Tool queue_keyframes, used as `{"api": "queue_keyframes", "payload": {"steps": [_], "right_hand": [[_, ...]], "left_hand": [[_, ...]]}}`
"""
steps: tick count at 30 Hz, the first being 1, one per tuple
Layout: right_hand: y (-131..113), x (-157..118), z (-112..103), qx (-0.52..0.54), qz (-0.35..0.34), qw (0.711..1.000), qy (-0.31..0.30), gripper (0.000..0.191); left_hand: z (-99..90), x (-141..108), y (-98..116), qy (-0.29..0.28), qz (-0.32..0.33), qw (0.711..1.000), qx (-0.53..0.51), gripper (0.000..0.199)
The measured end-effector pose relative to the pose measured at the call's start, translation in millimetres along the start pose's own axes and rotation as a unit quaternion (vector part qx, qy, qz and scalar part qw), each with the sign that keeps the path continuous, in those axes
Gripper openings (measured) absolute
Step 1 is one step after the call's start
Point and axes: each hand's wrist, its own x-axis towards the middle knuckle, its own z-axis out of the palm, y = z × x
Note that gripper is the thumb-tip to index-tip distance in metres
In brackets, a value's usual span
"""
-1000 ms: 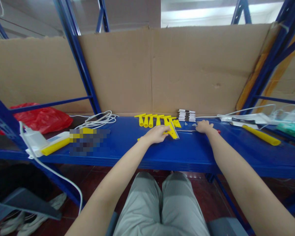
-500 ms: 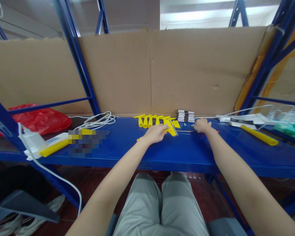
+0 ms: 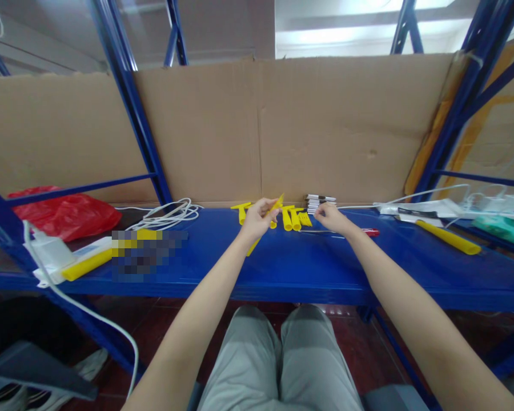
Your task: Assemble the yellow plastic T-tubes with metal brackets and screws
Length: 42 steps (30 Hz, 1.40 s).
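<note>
My left hand point(image 3: 257, 219) is wrapped round a yellow scraper point(image 3: 253, 246), its flared head tilted up past the fingers and its handle coming out below. My right hand point(image 3: 332, 218) is closed with the fingertips pinched, to the right of the scraper; whatever they may hold is too small to tell. Beneath the right wrist lies a screwdriver with a red handle point(image 3: 372, 232), its thin shaft pointing left. Behind the left hand stands a row of yellow T-shaped scraper handles point(image 3: 287, 219), partly hidden. Small flat yellow pieces point(image 3: 305, 219) lie at the row's right end.
A stack of white bundles with dark bands point(image 3: 314, 202) sits by the cardboard back wall point(image 3: 325, 125). Coiled white cable point(image 3: 180, 214), a red plastic bag point(image 3: 64, 214) and a yellow tube point(image 3: 88, 265) are on the left. Another yellow tube point(image 3: 449, 237) lies right.
My left hand has lifted the scraper and turned it more upright, moving slightly left. My right hand has moved left, off the red screwdriver handle, towards the white bundles.
</note>
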Motion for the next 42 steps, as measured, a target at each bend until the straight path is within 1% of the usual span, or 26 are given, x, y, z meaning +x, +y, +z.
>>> {"api": "queue_keyframes", "payload": {"steps": [3,5,8,11,14,17,20,22,26,30,33,42], "right_hand": [[-8.1,-0.2,2.2,0.050,-0.016,0.999,0.007,0.012],[-14.6,-1.5,2.8,0.072,-0.012,0.997,0.007,0.009],[-24.4,-4.7,2.7,0.102,0.007,0.995,0.001,0.009],[-33.4,-7.8,2.2,0.125,0.033,0.992,-0.014,0.009],[-40.7,-8.7,3.0,0.157,0.031,0.987,-0.030,0.010],[-46.5,-7.9,5.8,0.208,0.014,0.977,-0.043,0.012],[-51.8,-8.7,8.1,0.266,0.005,0.962,-0.061,0.011],[-55.1,-10.5,8.5,0.301,0.015,0.950,-0.076,0.009],[-59.9,-14.3,7.0,0.360,0.056,0.926,-0.096,0.005],[-61.3,-16.0,4.3,0.401,0.070,0.906,-0.117,0.005],[-61.4,-16.5,2.8,0.399,0.066,0.906,-0.123,0.007],[-63.8,-15.9,2.9,0.356,0.063,0.927,-0.100,0.008]], "left_hand": [[-2.5,0.8,9.6,0.003,-0.071,0.986,-0.152,0.027],[-2.2,-0.4,14.2,0.010,-0.124,0.971,-0.204,0.024],[-0.5,-1.5,13.4,0.012,-0.218,0.951,-0.220,0.016],[-0.4,-1.1,5.0,-0.009,-0.304,0.932,-0.198,0.015],[-2.2,-0.4,-4.3,-0.046,-0.353,0.916,-0.183,0.015],[-3.8,-0.7,-8.8,-0.089,-0.364,0.910,-0.179,0.018],[-3.2,-2.3,-6.6,-0.118,-0.360,0.909,-0.171,0.015],[-1.4,-4.1,-2.3,-0.127,-0.356,0.910,-0.168,0.013],[2.1,-7.0,5.4,-0.126,-0.349,0.913,-0.167,0.011],[2.6,-7.5,5.4,-0.134,-0.339,0.915,-0.175,0.012],[2.4,-7.3,3.8,-0.137,-0.337,0.915,-0.173,0.011],[3.6,-7.1,3.5,-0.132,-0.332,0.919,-0.168,0.015]]}}
